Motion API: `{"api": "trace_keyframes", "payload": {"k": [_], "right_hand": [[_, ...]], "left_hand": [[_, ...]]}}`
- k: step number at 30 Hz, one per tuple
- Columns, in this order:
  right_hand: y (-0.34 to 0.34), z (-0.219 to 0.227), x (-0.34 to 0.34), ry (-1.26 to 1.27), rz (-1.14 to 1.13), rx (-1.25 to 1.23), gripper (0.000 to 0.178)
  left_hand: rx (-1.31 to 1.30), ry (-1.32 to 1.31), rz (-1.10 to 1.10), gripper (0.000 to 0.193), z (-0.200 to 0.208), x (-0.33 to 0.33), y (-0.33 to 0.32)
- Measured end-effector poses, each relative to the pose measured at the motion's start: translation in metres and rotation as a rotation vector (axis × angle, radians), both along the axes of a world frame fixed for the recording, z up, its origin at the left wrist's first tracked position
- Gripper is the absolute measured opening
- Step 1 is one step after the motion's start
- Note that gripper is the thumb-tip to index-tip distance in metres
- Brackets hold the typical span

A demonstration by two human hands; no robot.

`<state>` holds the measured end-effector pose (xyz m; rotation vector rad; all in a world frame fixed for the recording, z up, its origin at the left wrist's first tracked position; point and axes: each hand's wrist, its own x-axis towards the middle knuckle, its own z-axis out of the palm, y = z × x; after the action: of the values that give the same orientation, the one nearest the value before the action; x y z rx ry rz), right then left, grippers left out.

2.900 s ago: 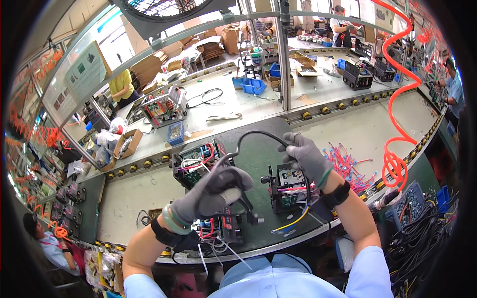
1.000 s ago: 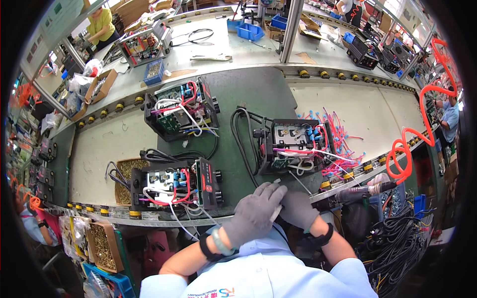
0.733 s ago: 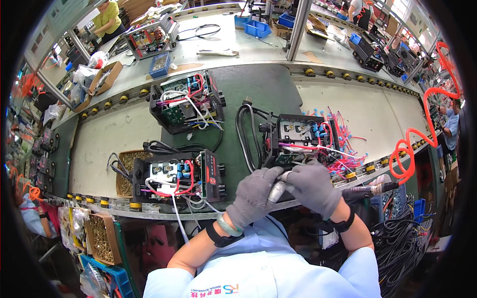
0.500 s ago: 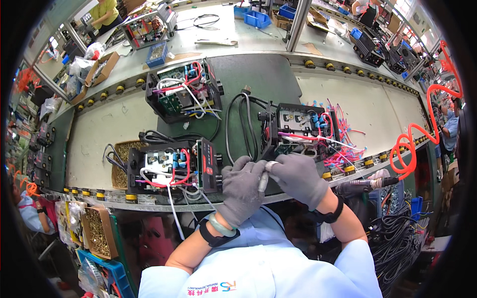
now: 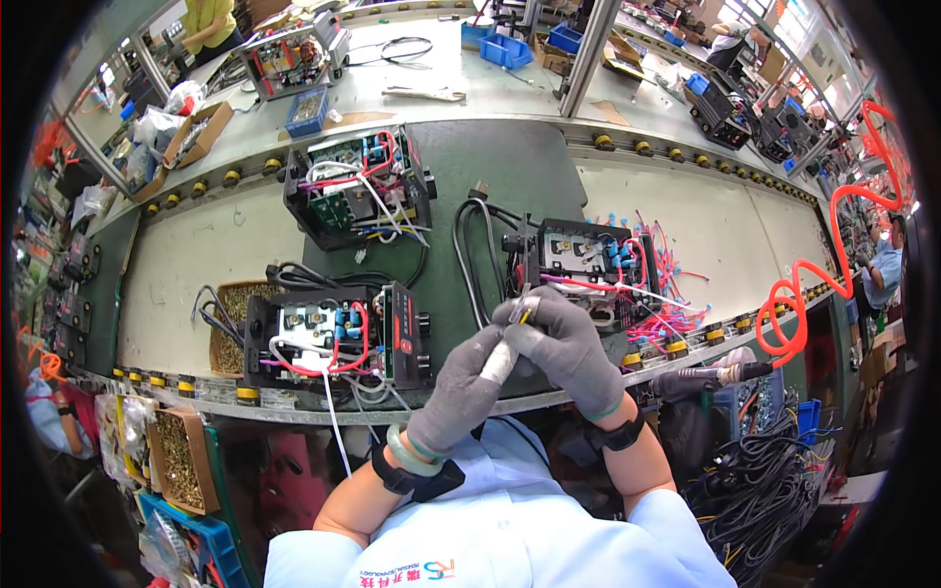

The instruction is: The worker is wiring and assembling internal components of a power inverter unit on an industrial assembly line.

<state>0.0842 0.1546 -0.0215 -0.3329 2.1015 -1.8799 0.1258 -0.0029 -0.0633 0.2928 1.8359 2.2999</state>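
My gloved left hand and right hand meet in front of my chest, fingers closed and pressed together. Between the fingertips shows a small piece with a yellow part; its kind is too small to make out. Just beyond my right hand stands an open black electronic unit with red and white wires. A second open unit sits to the left of my hands, a white cable hanging off the bench edge. Farther back rests a third unit. Black power cords loop beside the right unit.
Pink and blue wire leads lie beside the right unit. An air-driven screwdriver hangs at the bench edge on an orange coiled hose. Boxes of small brass parts stand left. Black cables are heaped low right.
My hands have shifted slightly, the right fingertips now up over the left ones, and the small piece with yellow has come into sight. The units have not visibly been moved on the bench.
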Motion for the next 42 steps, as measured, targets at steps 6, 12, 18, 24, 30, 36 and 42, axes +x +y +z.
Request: {"api": "trace_keyframes", "payload": {"k": [6,12,18,24,30,36,42], "right_hand": [[-0.007,-0.016,0.004,0.121,-0.051,-0.196,0.012],[-0.030,-0.005,0.000,0.104,-0.288,-0.254,0.012],[-0.041,-0.015,0.004,-0.118,-0.310,-0.317,0.015],[-0.039,-0.013,0.012,0.432,-0.351,-0.051,0.016],[-0.039,-0.012,0.032,0.631,-0.049,-0.116,0.017],[-0.029,0.009,0.019,-0.248,-0.203,-0.393,0.023],[-0.039,-0.009,0.018,-0.252,-0.210,-0.557,0.019]], "left_hand": [[0.027,-0.005,0.089,0.029,-0.005,0.003,0.002],[-0.009,0.015,0.177,0.017,-0.011,0.008,0.000],[-0.145,0.037,0.364,0.017,-0.010,0.008,-0.005],[-0.209,0.191,0.389,0.017,0.005,0.007,-0.003],[0.147,-0.110,0.296,0.013,0.013,0.000,-0.017],[0.186,-0.230,0.287,0.013,0.020,0.004,-0.017],[0.072,-0.114,0.316,0.013,0.010,0.010,-0.015]]}}
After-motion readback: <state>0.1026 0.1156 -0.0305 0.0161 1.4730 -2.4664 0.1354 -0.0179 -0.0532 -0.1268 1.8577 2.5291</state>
